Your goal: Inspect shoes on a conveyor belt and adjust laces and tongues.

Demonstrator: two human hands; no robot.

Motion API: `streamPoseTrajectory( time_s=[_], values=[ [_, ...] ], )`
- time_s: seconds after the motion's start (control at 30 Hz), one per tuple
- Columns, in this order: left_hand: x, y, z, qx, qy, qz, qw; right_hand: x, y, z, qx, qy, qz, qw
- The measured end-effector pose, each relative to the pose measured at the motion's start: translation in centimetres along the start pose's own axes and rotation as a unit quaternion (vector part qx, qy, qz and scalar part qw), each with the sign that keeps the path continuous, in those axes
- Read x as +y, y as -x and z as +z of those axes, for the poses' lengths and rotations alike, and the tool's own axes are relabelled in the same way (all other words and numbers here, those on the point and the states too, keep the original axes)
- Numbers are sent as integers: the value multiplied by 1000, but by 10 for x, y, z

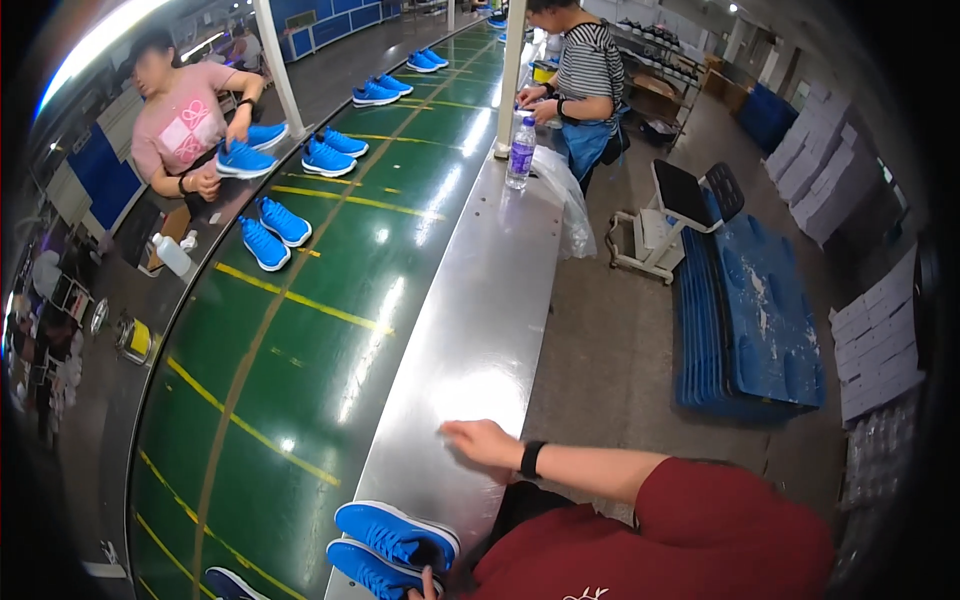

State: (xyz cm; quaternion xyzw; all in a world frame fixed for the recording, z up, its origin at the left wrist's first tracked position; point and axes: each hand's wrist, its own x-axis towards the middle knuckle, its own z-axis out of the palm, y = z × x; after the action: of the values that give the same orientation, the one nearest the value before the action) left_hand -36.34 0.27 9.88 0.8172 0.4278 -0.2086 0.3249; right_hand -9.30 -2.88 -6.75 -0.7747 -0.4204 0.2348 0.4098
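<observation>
A pair of blue sneakers with white soles lies side by side on the metal ledge at the bottom. My left hand (424, 588) is at the heel opening of the nearer sneaker (368, 572), its fingers hooked on the collar; the rest of it is cut off by the lower edge. Next to that shoe rests the other sneaker (385, 527). Over the bare metal beyond them reaches my right hand (480, 441), a black band on its wrist. Its fingers are stretched loosely to the left, slightly blurred, with nothing visible in them.
A green conveyor belt (320, 378) with yellow lines carries several blue sneaker pairs (268, 232). Part of a dark shoe (232, 584) shows at the bottom. Across the belt a person handles a blue sneaker (245, 160). A bottle (521, 153) stands on the ledge (480, 330); blue pallets (750, 310) stand right.
</observation>
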Motion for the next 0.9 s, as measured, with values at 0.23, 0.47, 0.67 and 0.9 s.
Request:
streamPoseTrajectory(
  time_s=[0.23,0.47,0.67,0.9],
  values=[
    [22,-45,7,145,5,-2,989,99,-116,-98,195,264,-13,944],
    [-6,-128,-7,203,101,15,974,137,-156,-114,162,308,101,932],
    [-19,-285,-102,353,42,90,930,137,-149,-112,166,381,107,903],
    [-54,-420,-206,327,-79,-10,942,117,-145,-121,138,327,133,925]
  ],
)
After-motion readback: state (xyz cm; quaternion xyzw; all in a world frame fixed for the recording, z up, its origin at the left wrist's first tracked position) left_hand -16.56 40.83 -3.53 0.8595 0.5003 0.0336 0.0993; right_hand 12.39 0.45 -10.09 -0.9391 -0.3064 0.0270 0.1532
